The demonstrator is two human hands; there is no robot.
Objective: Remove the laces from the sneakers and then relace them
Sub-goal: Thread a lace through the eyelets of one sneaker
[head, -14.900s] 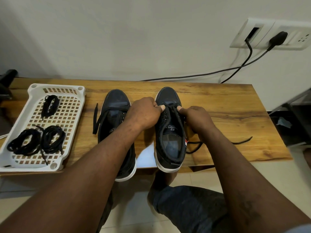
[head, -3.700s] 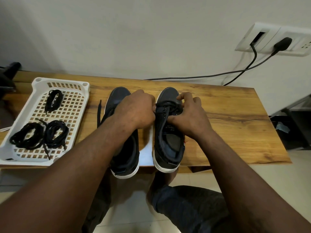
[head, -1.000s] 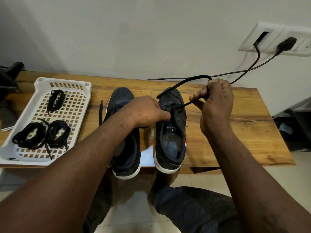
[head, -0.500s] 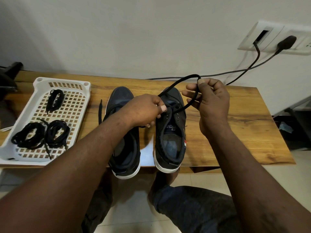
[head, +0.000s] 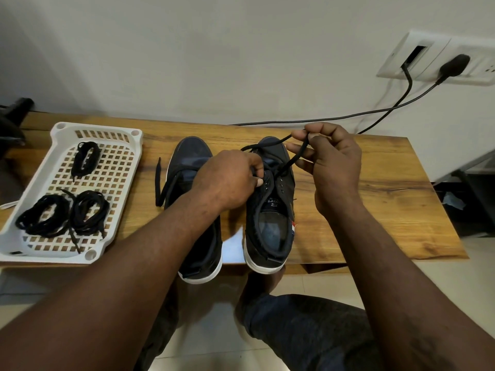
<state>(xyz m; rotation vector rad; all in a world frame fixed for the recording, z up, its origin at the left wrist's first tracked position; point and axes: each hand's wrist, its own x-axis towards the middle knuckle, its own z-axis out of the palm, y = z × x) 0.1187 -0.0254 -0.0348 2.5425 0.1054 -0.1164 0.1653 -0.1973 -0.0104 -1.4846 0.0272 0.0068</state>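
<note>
Two dark navy sneakers stand side by side on the wooden table [head: 375, 210], toes toward the wall. My right hand [head: 332, 167] pinches a black lace [head: 292, 162] above the toe of the right sneaker [head: 270, 218]; the lace runs down to the front eyelets. My left hand [head: 227, 180] grips the right sneaker's eyelet edge and covers the middle of the left sneaker [head: 195, 236]. A loose lace end [head: 158, 180] lies left of the left sneaker.
A white perforated tray [head: 34, 250] at the left holds three bundles of black laces [head: 61, 212]. A black power cable [head: 348, 117] runs along the wall from a socket [head: 455, 65]. My knee is below the table's front edge.
My right hand has lowered slightly with the lace, and the raised loop has become smaller. My left hand stays at the right sneaker's eyelets.
</note>
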